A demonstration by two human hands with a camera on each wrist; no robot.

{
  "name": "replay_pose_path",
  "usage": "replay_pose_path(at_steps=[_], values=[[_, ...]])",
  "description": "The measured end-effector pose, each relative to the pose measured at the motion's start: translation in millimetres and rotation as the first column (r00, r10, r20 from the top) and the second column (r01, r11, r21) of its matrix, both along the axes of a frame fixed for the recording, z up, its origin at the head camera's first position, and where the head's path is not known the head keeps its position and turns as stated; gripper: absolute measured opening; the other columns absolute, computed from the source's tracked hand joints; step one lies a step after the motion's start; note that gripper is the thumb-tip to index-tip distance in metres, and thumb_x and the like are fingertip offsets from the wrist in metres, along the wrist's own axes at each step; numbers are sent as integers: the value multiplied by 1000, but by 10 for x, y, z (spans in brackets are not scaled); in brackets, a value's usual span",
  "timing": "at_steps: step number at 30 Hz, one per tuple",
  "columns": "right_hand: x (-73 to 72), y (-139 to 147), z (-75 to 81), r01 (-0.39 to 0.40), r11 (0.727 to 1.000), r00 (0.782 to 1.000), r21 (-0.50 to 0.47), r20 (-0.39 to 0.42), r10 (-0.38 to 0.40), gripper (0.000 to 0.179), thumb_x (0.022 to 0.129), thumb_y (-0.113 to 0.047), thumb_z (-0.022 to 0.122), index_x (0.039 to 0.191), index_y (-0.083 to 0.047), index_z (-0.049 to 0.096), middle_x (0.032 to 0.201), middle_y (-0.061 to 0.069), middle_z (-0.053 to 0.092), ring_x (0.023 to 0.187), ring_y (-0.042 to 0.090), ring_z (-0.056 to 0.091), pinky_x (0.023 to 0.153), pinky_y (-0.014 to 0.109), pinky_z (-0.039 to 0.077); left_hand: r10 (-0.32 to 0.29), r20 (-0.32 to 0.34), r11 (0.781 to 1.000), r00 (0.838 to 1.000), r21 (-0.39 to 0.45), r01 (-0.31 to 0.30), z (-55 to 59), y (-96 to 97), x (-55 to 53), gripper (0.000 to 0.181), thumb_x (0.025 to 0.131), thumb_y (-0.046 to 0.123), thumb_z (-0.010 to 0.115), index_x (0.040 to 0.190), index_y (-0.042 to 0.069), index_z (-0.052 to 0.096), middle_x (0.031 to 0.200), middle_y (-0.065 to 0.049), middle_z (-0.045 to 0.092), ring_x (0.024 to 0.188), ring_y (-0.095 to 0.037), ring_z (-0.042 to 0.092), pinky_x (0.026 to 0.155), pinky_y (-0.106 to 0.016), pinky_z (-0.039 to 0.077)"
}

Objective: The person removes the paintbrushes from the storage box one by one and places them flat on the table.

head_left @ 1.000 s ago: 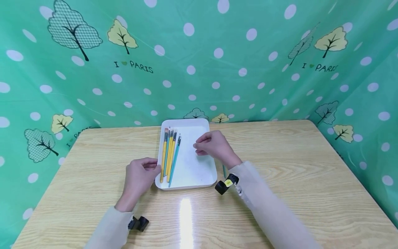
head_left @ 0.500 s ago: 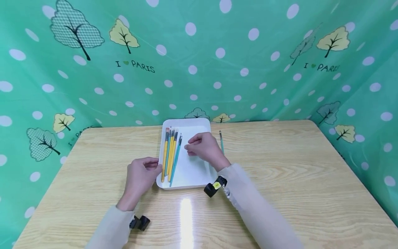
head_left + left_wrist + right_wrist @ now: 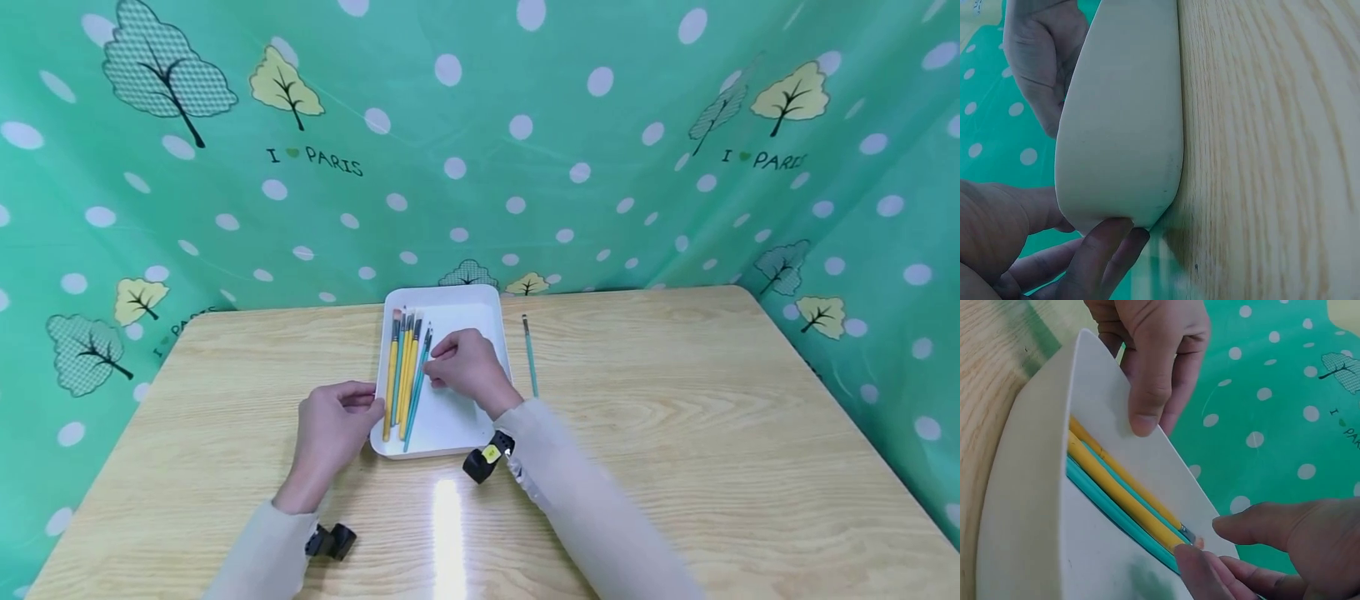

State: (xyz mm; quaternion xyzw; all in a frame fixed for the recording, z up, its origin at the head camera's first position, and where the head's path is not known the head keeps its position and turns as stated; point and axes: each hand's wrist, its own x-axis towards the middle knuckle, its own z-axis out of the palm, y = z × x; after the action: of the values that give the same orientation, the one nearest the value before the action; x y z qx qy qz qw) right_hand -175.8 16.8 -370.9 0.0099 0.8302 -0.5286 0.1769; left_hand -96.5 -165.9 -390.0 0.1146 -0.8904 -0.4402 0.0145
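Observation:
A white tray (image 3: pixel 457 421) holds several paintbrushes, some with yellow handles and some with teal, side by side along its left side. My left hand (image 3: pixel 333 429) pinches the tray's left wall, thumb on the inside and fingers outside. Over the tray, my right hand (image 3: pixel 468 367) is at the rightmost teal paintbrushes (image 3: pixel 414 412). In the right wrist view its thumb (image 3: pixel 1260 525) and fingertips stand apart, with no brush gripped between them. The fingertips are close to the handles; whether they touch is unclear. A yellow paintbrush (image 3: pixel 1125 500) lies beside the teal ones there.
One teal paintbrush (image 3: pixel 530 358) lies on the wooden table (image 3: pixel 675 400) just right of the tray, its lower end behind my right forearm. A green dotted curtain (image 3: pixel 480 150) hangs along the table's back edge and sides.
My right hand has moved left across the tray, from its right edge to the paintbrushes. More of the teal paintbrush on the table shows. The left hand keeps its hold on the tray.

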Motion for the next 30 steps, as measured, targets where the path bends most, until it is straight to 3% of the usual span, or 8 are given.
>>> replay_pose_path(at_steps=[11,19,30], values=[[17,-177,-89,5,1000,999,31,46,-7,8,90,-10,76,91,-5,69,85,7,70,72,18,74,63,25,61,-4,-16,1000,1000,-11,3,-4,-16,2,28,91,13,71,115,-1,74,102,-19,77,86,-21,74,67,-22,61],[22,-246,-175,7,996,1000,91,-2,-7,7,90,-8,77,90,-4,70,75,5,71,62,15,71,50,17,52,-1,-3,1000,1000,-5,1,-8,-8,0,29,92,14,71,117,0,74,103,-17,77,87,-20,74,66,-20,60],[34,-290,-204,14,981,997,194,-74,1,14,87,-11,79,83,-7,66,70,3,68,53,13,65,52,19,48,1,-3,1000,1000,-4,-1,-3,-5,6,29,91,13,71,118,0,73,104,-18,77,86,-20,74,68,-22,61]])
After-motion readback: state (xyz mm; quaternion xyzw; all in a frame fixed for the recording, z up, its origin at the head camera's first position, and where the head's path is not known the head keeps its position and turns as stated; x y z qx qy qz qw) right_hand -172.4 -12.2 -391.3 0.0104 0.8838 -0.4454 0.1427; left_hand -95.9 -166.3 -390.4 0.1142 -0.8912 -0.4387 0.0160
